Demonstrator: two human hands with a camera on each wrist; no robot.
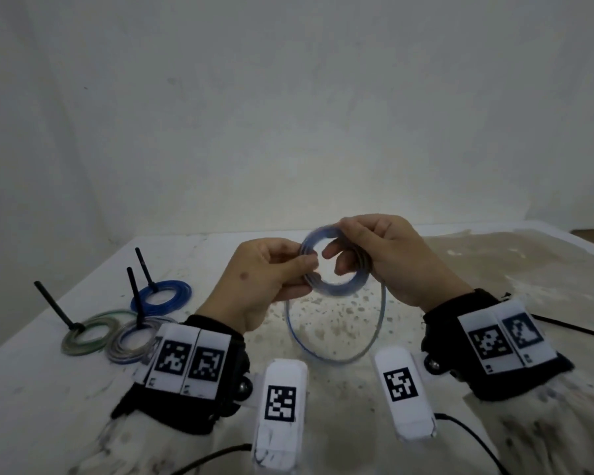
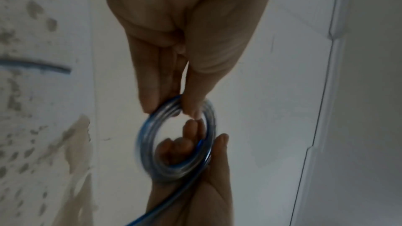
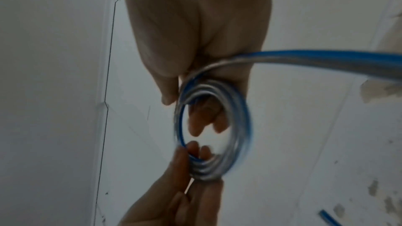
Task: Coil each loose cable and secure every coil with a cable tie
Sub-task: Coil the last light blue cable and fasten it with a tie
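A blue-and-clear cable coil (image 1: 340,290) is held up over the white table (image 1: 66,399) between both hands. My left hand (image 1: 304,267) pinches the coil's left side between thumb and fingers. My right hand (image 1: 348,241) grips the right side, thumb on top and fingers curled through the ring. The cable's loose tail (image 1: 336,358) hangs from the right hand in a wide loop down to the table. The left wrist view shows the coil (image 2: 145,141) under the left fingertips (image 2: 150,102). The right wrist view shows the coil (image 3: 242,126) and the tail (image 3: 326,61) running off to the right.
Three tied coils lie at the table's left: a blue one (image 1: 177,293), a green one (image 1: 83,347) and a grey one (image 1: 124,354), each with a black tie end sticking up. A loose black cable tie (image 1: 570,325) lies at the right. A white wall stands behind.
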